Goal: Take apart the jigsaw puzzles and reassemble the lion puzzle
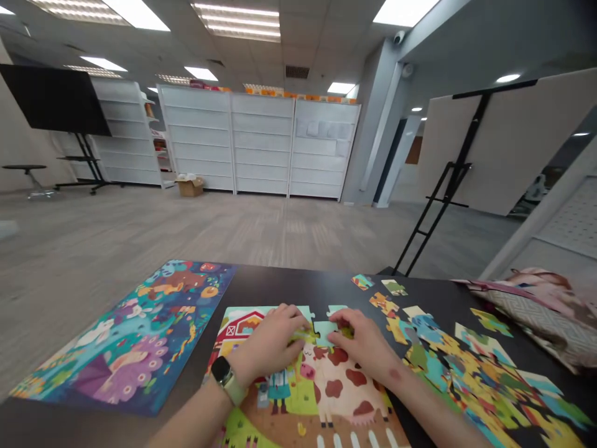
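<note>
Over the farm puzzle [345, 398] on the counter [289, 286], left hand [268, 345] and right hand [361, 342] press curled fingers [342, 320] onto a blue piece [325, 331].

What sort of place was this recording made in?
Probably a commercial indoor space, perhaps a showroom or unstocked shop, rather than a home: bare white shelving units line the far wall, a large screen stands on a floor stand, and panel lights are set into the ceiling.
</note>
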{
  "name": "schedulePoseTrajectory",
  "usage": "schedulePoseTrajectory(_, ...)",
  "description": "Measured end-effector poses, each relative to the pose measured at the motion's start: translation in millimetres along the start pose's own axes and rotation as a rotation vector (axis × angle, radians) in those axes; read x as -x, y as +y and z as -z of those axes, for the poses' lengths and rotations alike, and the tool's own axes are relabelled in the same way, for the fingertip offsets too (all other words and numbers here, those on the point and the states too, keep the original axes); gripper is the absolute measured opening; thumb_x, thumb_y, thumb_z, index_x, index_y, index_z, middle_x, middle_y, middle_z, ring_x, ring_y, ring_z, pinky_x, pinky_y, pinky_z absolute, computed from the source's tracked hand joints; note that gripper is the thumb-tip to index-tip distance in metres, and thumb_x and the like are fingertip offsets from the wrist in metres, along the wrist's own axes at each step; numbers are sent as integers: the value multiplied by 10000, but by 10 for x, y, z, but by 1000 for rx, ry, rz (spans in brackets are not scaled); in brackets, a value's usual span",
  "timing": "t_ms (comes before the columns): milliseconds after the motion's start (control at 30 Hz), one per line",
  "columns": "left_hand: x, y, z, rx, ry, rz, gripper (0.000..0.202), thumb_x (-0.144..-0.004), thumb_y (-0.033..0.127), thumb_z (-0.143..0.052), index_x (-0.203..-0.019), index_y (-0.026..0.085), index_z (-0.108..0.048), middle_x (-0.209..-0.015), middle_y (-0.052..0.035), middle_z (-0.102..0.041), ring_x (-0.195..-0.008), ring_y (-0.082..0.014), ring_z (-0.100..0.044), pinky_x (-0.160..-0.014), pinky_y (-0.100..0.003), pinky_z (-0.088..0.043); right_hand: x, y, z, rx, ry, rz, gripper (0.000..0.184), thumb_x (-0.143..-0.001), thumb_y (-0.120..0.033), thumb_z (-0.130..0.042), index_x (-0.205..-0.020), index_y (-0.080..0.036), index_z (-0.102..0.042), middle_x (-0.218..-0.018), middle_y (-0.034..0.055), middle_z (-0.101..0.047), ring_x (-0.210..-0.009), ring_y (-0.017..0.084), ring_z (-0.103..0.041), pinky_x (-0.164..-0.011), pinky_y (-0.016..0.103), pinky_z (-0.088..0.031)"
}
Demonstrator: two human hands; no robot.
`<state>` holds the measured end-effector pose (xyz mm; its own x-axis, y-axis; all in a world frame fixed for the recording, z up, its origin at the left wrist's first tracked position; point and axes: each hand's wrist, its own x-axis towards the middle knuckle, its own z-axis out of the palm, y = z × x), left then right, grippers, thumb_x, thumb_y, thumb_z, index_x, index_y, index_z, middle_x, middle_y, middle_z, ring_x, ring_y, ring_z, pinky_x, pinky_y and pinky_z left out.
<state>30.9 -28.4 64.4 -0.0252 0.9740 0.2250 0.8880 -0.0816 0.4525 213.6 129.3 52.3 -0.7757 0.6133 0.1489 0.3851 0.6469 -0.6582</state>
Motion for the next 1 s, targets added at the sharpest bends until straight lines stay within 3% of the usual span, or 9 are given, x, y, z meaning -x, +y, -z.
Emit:
schedulePoseTrajectory(133, 1, 24, 2, -8, -25, -6, 353, -888, 136, -541, -1192, 290, -631, -1133, -54, -580, -1065, -255, -519, -940, -379, -430, -4, -13, -1, 55, -22, 38, 103, -770, -291, -696, -857, -238, -679, -1008, 33, -669, -1023, 259, -580, -918, 389, -455)
schedulePoseTrajectory(333, 5, 18, -17, 9, -19, 16, 355, -872, 143, -553, -1196, 268, -623, -1132, -48, -581, -1054, -246, -506, -956, -378, -420, 62, 26, -37, 73, -3, 89, 243, -811, -281, -654, -1040, -216, -702, -1112, 74, -641, -1072, 270, -553, -976, 420, -430)
schedulePoseTrajectory(433, 2, 16, -34, 26, -14, 16, 328, -859, 147, -561, -1157, 265, -630, -1123, -39, -585, -1046, -239, -504, -949, -367, -418, -2, 75, 20, -44, -28, 64, 141, -816, -287, -618, -912, -208, -683, -959, 49, -680, -948, 235, -596, -870, 368, -471)
schedulePoseTrajectory(600, -9, 15, -56, 38, 7, 38, 280, -813, 138, -570, -1058, 247, -651, -1110, -29, -589, -1052, -229, -504, -944, -348, -415, -386, 165, 119, -150, -88, 27, 183, -849, -299, -541, -880, -169, -666, -750, 25, -695, -678, 166, -629, -602, 259, -468)
schedulePoseTrajectory(700, -7, 4, -61, 45, 20, 47, 282, -807, 150, -571, -1053, 259, -652, -1108, -20, -595, -1058, -223, -510, -953, -350, -413, -571, 149, 75, -63, -68, 60, 119, -769, -227, -595, -792, -177, -700, -686, 14, -676, -654, 172, -618, -608, 270, -445)
schedulePoseTrajectory(800, 5, -6, -77, 34, 14, 51, 297, -815, 173, -562, -1080, 276, -647, -1126, -20, -604, -1076, -228, -517, -966, -367, -420, -608, 103, -8, 29, -19, 111, 132, -733, -179, -594, -763, -190, -722, -788, 34, -675, -746, 189, -619, -713, 302, -453)
schedulePoseTrajectory(867, 15, 3, -95, -17, -6, 42, 431, -811, 171, -542, -1215, 303, -609, -1260, -31, -584, -1144, -251, -503, -1009, -413, -409, -579, 89, -52, 68, 12, 132, 127, -721, -177, -603, -765, -189, -721, -887, 52, -661, -819, 201, -614, -776, 316, -458)
schedulePoseTrajectory(1000, 20, 76, -117, -168, -74, 25, 620, -836, 157, -466, -1420, 365, -483, -1553, 0, -402, -1299, -313, -420, -1088, -543, -340, -497, 48, -50, 88, 39, 145, 165, -662, -183, -695, -825, -191, -713, -908, 49, -651, -883, 228, -609, -832, 338, -466)
